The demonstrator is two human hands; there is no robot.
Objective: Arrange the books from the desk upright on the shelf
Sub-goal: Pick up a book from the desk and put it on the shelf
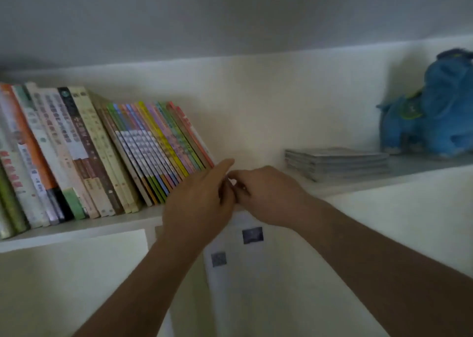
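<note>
Left hand [199, 198] and right hand [268, 196] raised together at front edge of shelf [76, 230], just right of leaning book row [102, 152]. Both on top edge of a white book [243, 272], held upright in front of shelf lip, back cover with two dark printed squares facing camera. Left hand: fingers mostly straight along book's upper left corner, thumb side up, lying against rather than clamped round. Right hand: fingers curled over top edge, pinching it. Frame blurred at fingertips; exact contact of left hand not fully resolved.

Largest to smallest, all placed relative to book row:

Shelf: long white ledge carrying row, wall close behind.

Book row: fills shelf from left frame edge to about midway; thick pale and orange spines at left, thin multicoloured spines at right end. Whole row tilted, tops leaning left, not truly upright.

Blue plush toy [435, 111]: far right of row, on shelf.

Flat stack of thin grey booklets [335, 162]: between row and toy, lying horizontal.

White book: at right end of row, below shelf level, not yet in.

Progress, as judged: most books shelved; white book in hand pending insertion into gap right of row. Remaining: seat it, straighten leaning row. Flat stack possibly also to stand. Desk out of view; count left there unknown.
</note>
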